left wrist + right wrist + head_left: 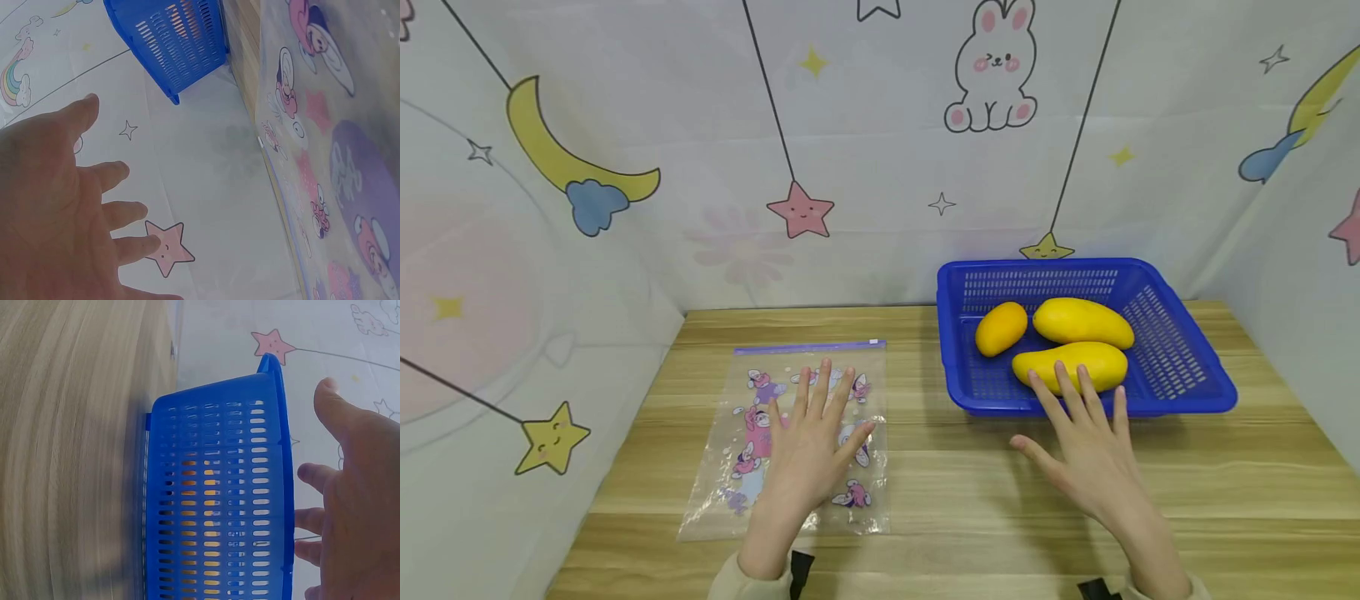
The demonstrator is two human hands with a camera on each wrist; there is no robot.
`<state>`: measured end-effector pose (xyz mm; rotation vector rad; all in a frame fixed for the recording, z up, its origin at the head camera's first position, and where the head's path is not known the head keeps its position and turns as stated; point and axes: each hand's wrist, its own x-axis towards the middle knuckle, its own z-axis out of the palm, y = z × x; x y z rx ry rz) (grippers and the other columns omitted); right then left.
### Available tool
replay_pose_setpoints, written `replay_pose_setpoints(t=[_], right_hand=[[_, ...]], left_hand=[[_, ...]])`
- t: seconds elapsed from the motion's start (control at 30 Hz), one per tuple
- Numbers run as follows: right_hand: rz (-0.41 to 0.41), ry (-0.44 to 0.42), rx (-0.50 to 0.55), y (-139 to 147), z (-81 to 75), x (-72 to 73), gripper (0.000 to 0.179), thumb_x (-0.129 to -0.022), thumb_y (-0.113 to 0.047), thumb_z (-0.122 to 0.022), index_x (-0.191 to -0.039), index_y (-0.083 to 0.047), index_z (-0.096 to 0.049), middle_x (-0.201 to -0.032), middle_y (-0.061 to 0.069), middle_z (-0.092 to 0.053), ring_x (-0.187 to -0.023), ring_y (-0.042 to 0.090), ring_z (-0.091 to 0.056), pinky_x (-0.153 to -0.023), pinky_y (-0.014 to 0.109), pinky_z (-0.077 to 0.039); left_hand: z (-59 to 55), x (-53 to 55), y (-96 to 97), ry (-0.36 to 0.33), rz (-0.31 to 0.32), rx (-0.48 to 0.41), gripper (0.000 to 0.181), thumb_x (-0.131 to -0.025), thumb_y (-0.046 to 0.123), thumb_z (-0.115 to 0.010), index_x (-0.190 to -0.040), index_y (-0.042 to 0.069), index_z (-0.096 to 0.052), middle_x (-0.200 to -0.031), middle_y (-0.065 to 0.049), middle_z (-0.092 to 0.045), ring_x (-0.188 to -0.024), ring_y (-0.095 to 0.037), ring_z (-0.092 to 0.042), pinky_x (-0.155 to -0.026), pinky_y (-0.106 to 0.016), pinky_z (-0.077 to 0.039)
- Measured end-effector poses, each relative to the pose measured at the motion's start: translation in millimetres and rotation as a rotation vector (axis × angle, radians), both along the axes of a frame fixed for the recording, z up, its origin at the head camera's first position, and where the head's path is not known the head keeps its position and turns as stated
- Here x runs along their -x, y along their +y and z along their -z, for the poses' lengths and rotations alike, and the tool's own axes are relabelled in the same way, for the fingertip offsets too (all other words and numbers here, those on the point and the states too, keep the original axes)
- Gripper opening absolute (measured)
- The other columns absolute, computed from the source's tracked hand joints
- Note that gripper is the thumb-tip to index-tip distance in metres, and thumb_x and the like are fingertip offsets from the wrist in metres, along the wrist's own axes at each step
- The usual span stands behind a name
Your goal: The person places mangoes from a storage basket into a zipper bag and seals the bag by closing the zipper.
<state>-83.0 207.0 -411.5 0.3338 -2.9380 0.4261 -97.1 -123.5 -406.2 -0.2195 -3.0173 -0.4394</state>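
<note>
My left hand (pixel 805 454) is spread above a clear zip bag (pixel 715 483) with pink and purple cartoon prints, which lies flat on the table. In the left wrist view the same hand (pixel 56 206) has its fingers extended and holds nothing. On the other side, my right hand (pixel 1093 462) is spread at the near rim of a blue plastic basket (pixel 1195 375), its fingertips over the rim. The right wrist view shows this hand (pixel 362 506) apart from the basket wall. Inside the basket lie two large yellow mangoes (pixel 1082 323) and a smaller orange-yellow mango (pixel 1002 329).
The wood-grain table (pixel 947 500) runs back to a white cloth backdrop (pixel 880 150) printed with stars, moons and a rabbit. Cloth also hangs along the left and right sides. The bag's purple zip edge (pixel 805 347), with a white slider, faces the back.
</note>
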Motion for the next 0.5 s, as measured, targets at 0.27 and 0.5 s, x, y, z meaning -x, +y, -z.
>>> replay_pose_setpoints(t=[0.27, 0.5], right_hand=[[-0.007, 0.01, 0.01, 4.0, -1.9, -1.5, 0.078, -0.093, -0.057, -0.051, -0.155, -0.026, -0.015, -0.164, 0.006, 0.0, -0.151, 0.025, 0.012, -0.115, 0.058, 0.022], [0.007, 0.022, 0.028, 10.4, -4.4, -1.3, 0.074, -0.095, -0.054, -0.049, -0.155, -0.028, -0.015, -0.164, 0.007, -0.006, -0.152, 0.03, 0.003, -0.114, 0.06, 0.021]], left_hand=[[-0.5, -1.0, 2.1, 0.004, 0.005, -0.032, 0.071, -0.094, 0.06, -0.044, -0.154, 0.033, -0.017, -0.163, 0.0, -0.004, -0.152, -0.029, 0.001, -0.113, -0.073, -0.002], [-1.1, -0.1, 4.5, 0.009, 0.013, -0.035, 0.07, -0.095, 0.059, -0.043, -0.154, 0.032, -0.017, -0.164, -0.002, -0.007, -0.151, -0.029, -0.002, -0.112, -0.074, -0.005]])
